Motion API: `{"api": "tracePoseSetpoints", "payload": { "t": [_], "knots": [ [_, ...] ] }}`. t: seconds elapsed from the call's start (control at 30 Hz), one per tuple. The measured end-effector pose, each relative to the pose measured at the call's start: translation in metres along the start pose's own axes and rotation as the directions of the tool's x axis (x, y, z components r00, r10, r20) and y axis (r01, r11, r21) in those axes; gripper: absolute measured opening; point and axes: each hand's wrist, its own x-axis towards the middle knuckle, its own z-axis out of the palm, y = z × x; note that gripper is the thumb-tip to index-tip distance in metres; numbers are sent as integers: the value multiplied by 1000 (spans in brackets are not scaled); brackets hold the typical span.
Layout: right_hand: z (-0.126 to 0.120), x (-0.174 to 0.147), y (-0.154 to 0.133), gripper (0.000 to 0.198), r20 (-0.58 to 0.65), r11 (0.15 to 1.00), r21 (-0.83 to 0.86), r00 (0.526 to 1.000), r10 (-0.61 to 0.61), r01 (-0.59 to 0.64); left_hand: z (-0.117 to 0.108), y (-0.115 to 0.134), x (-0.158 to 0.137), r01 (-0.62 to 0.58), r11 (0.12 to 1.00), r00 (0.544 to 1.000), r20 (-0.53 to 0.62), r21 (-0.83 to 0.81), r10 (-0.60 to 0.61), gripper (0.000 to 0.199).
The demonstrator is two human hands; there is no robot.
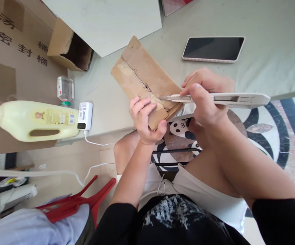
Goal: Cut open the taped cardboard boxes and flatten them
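Note:
My left hand [146, 120] grips the near end of a flattened brown cardboard box [147, 64], with the thumb below the edge and the fingers across its top. A torn, ragged seam runs along the cardboard. In my right hand [206, 97] is a white utility knife [249, 99], its handle sticking out to the right. The blade points left and its tip meets the cardboard near the seam, close to my left fingers. The box lies at a slant over the table's front edge.
A phone [214, 48] lies on the table [270, 58] at the upper right. To the left are a yellow jug [22, 119], a white charger [85, 115] with a cable, a clear bottle [66, 89], and an open carton [63, 46]. A white board [111, 20] stands behind. A red chair [73, 204] is lower left.

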Motion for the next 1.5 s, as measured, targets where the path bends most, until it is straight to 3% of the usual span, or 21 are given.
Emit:
{"api": "tracePoseSetpoints", "payload": {
  "t": [0.17,0.33,0.47,0.53,0.67,0.83,1.0,1.17,1.33,1.5],
  "knots": [
    [0,-1,1,26,-18,999,44,1000,4,-3,-1,-3,0,-9,1000,1000,4,-18,9,41],
    [2,-4,1,33,-125,990,142,992,31,-13,-5,-5,1,29,999,997,79,-36,-26,44],
    [2,-4,-3,45,-163,994,40,981,105,-100,-6,-6,1,82,997,990,116,-15,-79,48],
    [0,-3,-7,45,-149,992,-38,982,114,-121,-5,-7,1,89,996,990,109,-16,-86,48],
    [-2,1,-9,42,-78,992,-128,997,14,-24,-5,-11,0,86,996,990,119,-40,-80,48],
    [1,0,-5,41,-58,991,-130,998,-24,16,-8,-16,2,88,991,987,147,-105,-72,45],
    [2,2,-1,27,-9,993,-85,997,-82,81,-10,-19,6,100,982,981,178,-158,-72,45],
    [-1,2,-2,38,34,991,-129,999,-21,26,-11,-25,9,111,979,976,203,-170,-75,48],
    [2,1,1,36,74,987,-159,997,13,-1,-11,-25,8,178,983,953,257,-41,-162,53],
    [7,1,3,37,69,983,-184,997,21,-8,-9,-21,7,201,970,963,211,-133,-171,46]
  ]
}}
